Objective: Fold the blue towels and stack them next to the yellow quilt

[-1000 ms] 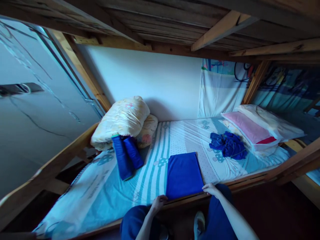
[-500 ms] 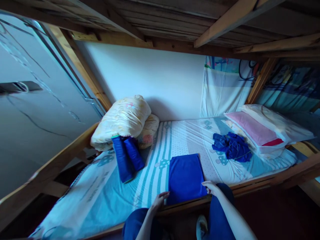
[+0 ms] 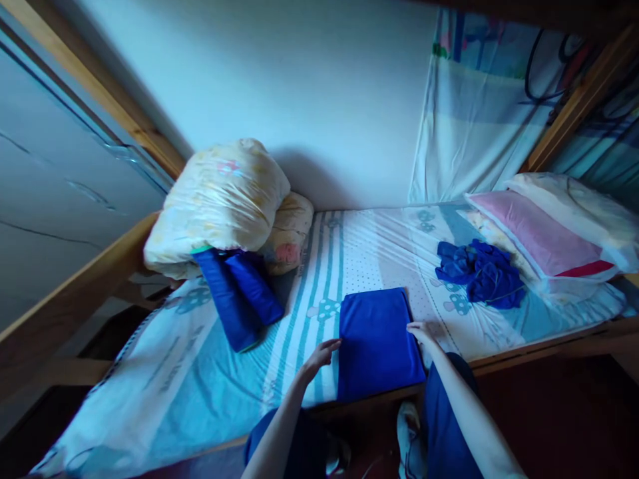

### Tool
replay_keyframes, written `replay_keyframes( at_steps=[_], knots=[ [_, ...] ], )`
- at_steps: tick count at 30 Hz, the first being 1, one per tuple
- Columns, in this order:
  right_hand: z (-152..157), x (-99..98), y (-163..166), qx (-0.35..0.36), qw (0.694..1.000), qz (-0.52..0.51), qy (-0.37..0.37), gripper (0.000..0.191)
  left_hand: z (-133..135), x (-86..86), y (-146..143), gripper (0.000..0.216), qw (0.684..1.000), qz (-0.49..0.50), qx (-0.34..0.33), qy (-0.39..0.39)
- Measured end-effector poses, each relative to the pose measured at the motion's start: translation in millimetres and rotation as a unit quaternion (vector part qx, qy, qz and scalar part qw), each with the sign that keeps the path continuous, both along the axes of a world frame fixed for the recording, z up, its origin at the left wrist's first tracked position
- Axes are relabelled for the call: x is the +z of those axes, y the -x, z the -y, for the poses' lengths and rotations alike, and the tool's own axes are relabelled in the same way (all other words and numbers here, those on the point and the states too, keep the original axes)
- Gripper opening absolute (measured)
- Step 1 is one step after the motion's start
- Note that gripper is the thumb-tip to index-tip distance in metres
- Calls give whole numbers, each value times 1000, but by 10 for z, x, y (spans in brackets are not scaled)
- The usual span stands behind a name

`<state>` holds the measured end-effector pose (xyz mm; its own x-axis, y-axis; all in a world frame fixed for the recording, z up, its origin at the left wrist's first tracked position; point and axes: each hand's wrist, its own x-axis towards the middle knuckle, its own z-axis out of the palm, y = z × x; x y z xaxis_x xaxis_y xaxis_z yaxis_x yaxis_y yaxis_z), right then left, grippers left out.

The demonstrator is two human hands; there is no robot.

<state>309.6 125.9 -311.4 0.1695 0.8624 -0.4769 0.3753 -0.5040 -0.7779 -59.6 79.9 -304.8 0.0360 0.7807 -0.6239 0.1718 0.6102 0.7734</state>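
Note:
A folded blue cloth [image 3: 377, 349], nearly rectangular, lies flat on the bed close to its front edge. My left hand [image 3: 322, 354] is at its left side, fingers stretched out and the tips touching the edge. On the opposite side, my right hand [image 3: 422, 331] rests its fingertips on the right edge, also with fingers extended. Neither hand lifts the cloth. A crumpled blue garment [image 3: 492, 276] lies to the right, further back. Left of the cloth, blue folded pieces [image 3: 237, 306] that look like trouser legs stick out from under a bulky quilt.
The cream quilt [image 3: 219, 199] is heaped at the left end of the bed. Pillows, one with a pink cover [image 3: 542, 229], are stacked at the right end. A patterned sheet [image 3: 200, 399] covers the mattress. A wooden post [image 3: 579, 100] and a hanging curtain [image 3: 464, 133] stand behind.
The view has tilted down and moved nearer the bed. Both hands have slid further back along the sides of the folded blue cloth, which still lies flat.

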Motion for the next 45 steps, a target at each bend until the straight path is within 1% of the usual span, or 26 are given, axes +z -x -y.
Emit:
replay_keyframes(
  at_steps=[4,7,10,14,18,22,28,33,37,41,45],
  knots=[
    [-189,-40,108,19,998,12,-63,15,-223,-58,56,82,999,17,31,-12],
    [-364,-44,192,57,995,59,-57,15,-384,-105,53,81,997,29,60,-27],
    [-560,-54,239,67,991,99,-52,19,-557,-120,26,85,995,47,84,-38],
    [-800,-104,256,77,989,112,-57,25,-785,-128,-29,91,989,79,114,-43],
    [-958,-157,253,102,985,133,-51,30,-935,-134,-76,88,983,99,148,-37],
    [-1016,-157,208,116,980,155,-37,32,-989,-104,-90,83,981,102,160,-33],
    [-1063,-123,188,129,981,135,-47,35,-1013,-54,-104,71,980,100,170,-37],
    [-1114,-205,190,122,983,124,-55,37,-1026,-46,-126,75,982,96,162,-34],
    [-1129,-266,120,121,984,105,-79,37,-1034,-1,-174,76,983,96,154,-39],
    [-1145,-265,74,116,983,100,-96,38,-1064,42,-240,78,983,85,154,-49],
    [-1181,-266,55,109,983,105,-105,38,-1133,28,-270,78,983,75,155,-59]
  ],
)
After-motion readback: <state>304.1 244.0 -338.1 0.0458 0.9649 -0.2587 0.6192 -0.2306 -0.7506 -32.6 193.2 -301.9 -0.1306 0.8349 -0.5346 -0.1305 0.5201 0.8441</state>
